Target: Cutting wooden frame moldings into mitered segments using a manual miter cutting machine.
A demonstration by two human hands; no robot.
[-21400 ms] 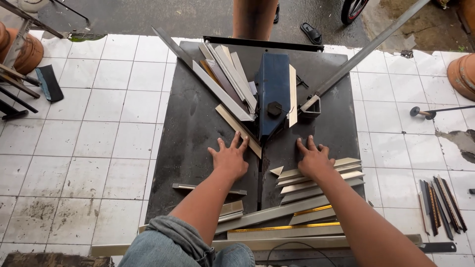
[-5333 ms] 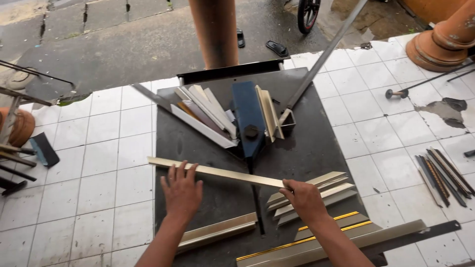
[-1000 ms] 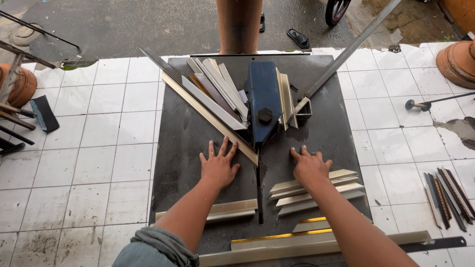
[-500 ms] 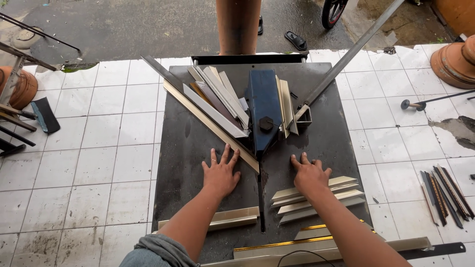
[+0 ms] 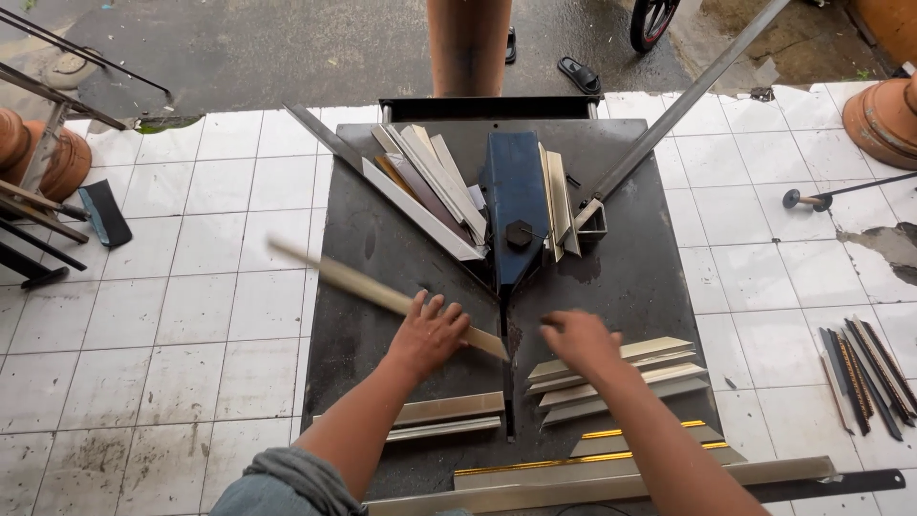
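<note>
- Left hand (image 5: 432, 330): closed over a long pale strip (image 5: 382, 296), held slanting left of the blue cutter (image 5: 514, 205).
- Right hand (image 5: 576, 336): loosely curled, blurred, nothing held; hovered below the cutter, above stacked cut pieces (image 5: 621, 377).

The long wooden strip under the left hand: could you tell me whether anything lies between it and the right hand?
Nothing visible does. The right hand hovers just beyond the long wooden strip's cut end, with only bare dark table between them; the left hand presses the strip down.

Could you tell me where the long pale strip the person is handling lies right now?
In the head view, the long pale strip slants across the dark table's left half, under the left hand, its lower end near the central slot.
</note>
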